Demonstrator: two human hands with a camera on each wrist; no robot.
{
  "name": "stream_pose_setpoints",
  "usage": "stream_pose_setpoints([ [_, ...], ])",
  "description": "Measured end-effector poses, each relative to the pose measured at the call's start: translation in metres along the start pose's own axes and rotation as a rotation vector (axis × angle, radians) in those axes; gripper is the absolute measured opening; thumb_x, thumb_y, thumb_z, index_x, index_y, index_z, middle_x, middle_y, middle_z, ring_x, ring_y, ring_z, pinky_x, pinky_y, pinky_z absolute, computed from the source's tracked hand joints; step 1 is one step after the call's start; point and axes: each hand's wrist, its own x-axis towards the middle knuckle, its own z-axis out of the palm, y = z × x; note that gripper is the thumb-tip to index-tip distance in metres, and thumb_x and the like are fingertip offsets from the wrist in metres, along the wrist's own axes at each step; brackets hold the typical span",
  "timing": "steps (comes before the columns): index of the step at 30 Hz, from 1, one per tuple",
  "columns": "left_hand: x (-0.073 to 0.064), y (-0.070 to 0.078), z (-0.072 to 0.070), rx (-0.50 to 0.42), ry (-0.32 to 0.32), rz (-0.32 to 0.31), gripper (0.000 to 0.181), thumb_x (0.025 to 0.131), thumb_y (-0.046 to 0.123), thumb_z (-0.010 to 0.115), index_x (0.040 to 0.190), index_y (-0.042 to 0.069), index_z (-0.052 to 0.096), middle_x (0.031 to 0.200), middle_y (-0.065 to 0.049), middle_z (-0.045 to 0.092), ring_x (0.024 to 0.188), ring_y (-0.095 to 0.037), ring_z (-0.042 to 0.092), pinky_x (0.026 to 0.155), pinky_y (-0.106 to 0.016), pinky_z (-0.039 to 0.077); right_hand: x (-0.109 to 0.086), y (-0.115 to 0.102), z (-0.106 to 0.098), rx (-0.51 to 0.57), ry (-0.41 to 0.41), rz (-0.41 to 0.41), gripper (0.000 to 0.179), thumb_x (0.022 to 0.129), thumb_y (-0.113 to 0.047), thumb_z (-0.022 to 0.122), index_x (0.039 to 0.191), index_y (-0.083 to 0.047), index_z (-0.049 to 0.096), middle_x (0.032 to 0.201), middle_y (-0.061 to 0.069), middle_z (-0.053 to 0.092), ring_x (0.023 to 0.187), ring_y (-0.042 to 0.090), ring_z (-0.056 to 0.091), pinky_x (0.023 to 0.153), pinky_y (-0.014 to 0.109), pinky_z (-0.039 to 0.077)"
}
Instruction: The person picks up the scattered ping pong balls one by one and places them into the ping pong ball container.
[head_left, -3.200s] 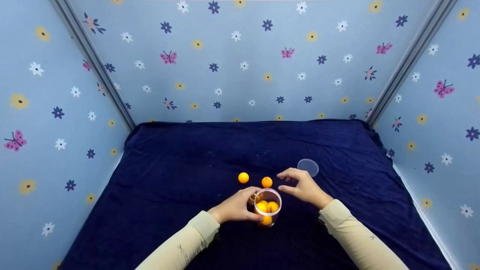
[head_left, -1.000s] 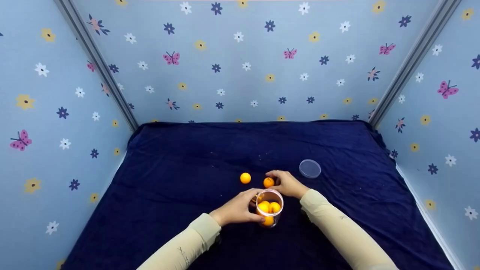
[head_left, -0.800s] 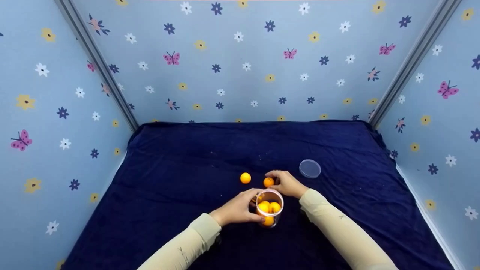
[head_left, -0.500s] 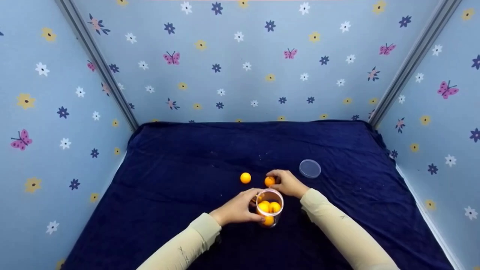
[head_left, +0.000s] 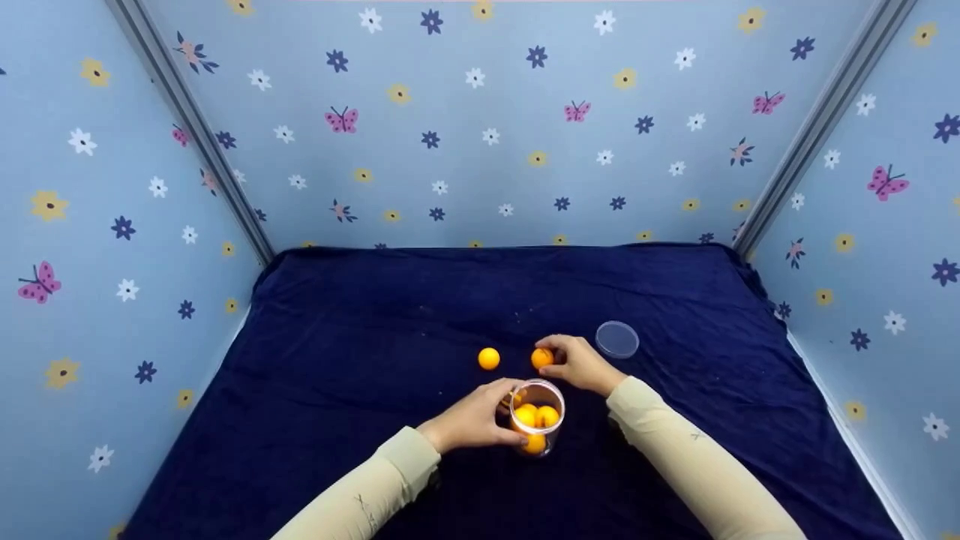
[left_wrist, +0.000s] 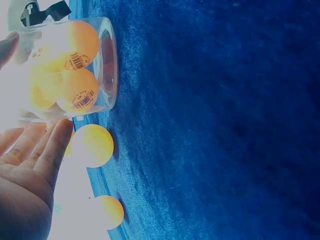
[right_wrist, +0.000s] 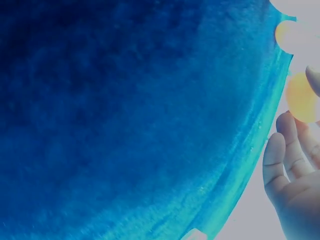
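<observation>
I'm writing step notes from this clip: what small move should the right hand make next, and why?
Probably bring the pinched orange ball over the clear jar and let it drop in. The right hand has that ball between thumb and fingers, the left hand holds the jar, balls inside show, and the lid lies off on the cloth.

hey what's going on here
A person's left hand grips a clear, open jar with orange balls inside. Their right hand pinches another ball just beyond the jar. A loose ball sits farther left on the dark blue cloth, and a clear round lid lies near the right hand.
</observation>
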Motion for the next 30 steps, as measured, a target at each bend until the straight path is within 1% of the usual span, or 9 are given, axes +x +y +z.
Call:
stream_pose_setpoints([
  [1, 0.0, 0.0, 0.0, 0.003, 0.0, 0.003, 0.078, 0.086, 0.027, 0.094, 0.152, 0.007, 0.056, 0.149, -0.009, 0.064, 0.121, -0.02, 0.071, 0.103, -0.024, 0.059, 0.0, 0.0, -0.001, 0.002, 0.005, -0.007, 0.043, 0.09, -0.006, 0.087, 0.128, 0.007, 0.072, 0.104, 0.017, 0.078, 0.083, 0.02, 0.07, 0.077, 0.035, 0.06],
  [4, 0.0, 0.0, 0.0, 0.014, 0.002, 0.008, 0.078, 0.086, 0.027, 0.094, 0.152, 0.007, 0.057, 0.148, -0.009, 0.065, 0.119, -0.02, 0.072, 0.102, -0.024, 0.059, -0.001, -0.001, -0.004, 0.0, 0.017, -0.019, 0.043, 0.09, -0.007, 0.087, 0.128, 0.007, 0.072, 0.104, 0.016, 0.078, 0.083, 0.019, 0.07, 0.079, 0.039, 0.062],
  [11, 0.0, 0.001, -0.001, 0.01, 0.0, -0.002, 0.079, 0.086, 0.028, 0.094, 0.153, 0.008, 0.056, 0.149, -0.009, 0.064, 0.121, -0.021, 0.071, 0.102, -0.024, 0.059, -0.002, -0.003, -0.011, 0.003, 0.037, -0.048, 0.042, 0.091, -0.008, 0.087, 0.127, 0.007, 0.072, 0.104, 0.015, 0.078, 0.084, 0.02, 0.07, 0.078, 0.034, 0.06],
  [17, 0.0, 0.001, -0.002, 0.014, -0.003, 0.0, 0.078, 0.086, 0.028, 0.094, 0.152, 0.01, 0.057, 0.15, -0.007, 0.064, 0.121, -0.018, 0.07, 0.102, -0.024, 0.059, -0.005, -0.01, -0.018, -0.009, 0.034, -0.035, 0.043, 0.092, -0.009, 0.087, 0.129, 0.005, 0.072, 0.107, 0.015, 0.078, 0.088, 0.02, 0.07, 0.081, 0.031, 0.059],
  [22, 0.001, 0.001, -0.002, 0.003, -0.004, -0.004, 0.077, 0.086, 0.029, 0.094, 0.152, 0.011, 0.057, 0.149, -0.006, 0.064, 0.121, -0.018, 0.07, 0.103, -0.024, 0.059, -0.007, -0.014, -0.022, -0.014, 0.049, -0.063, 0.042, 0.092, -0.008, 0.086, 0.128, 0.006, 0.072, 0.108, 0.017, 0.078, 0.086, 0.019, 0.07, 0.079, 0.029, 0.058],
  [26, 0.001, 0.001, -0.002, 0.006, -0.003, -0.006, 0.078, 0.086, 0.028, 0.094, 0.152, 0.011, 0.057, 0.148, -0.006, 0.065, 0.12, -0.017, 0.07, 0.102, -0.024, 0.059, -0.01, -0.02, -0.026, 0.004, 0.054, -0.076, 0.042, 0.092, -0.008, 0.086, 0.128, 0.006, 0.072, 0.109, 0.017, 0.078, 0.085, 0.019, 0.07, 0.078, 0.027, 0.058],
  [30, 0.002, 0.0, -0.001, 0.012, -0.003, -0.007, 0.078, 0.085, 0.028, 0.095, 0.152, 0.011, 0.057, 0.149, -0.005, 0.064, 0.119, -0.016, 0.071, 0.102, -0.024, 0.059, -0.015, -0.024, -0.029, 0.036, 0.054, -0.071, 0.042, 0.091, -0.01, 0.087, 0.127, 0.006, 0.073, 0.106, 0.016, 0.078, 0.084, 0.02, 0.07, 0.077, 0.028, 0.058],
])
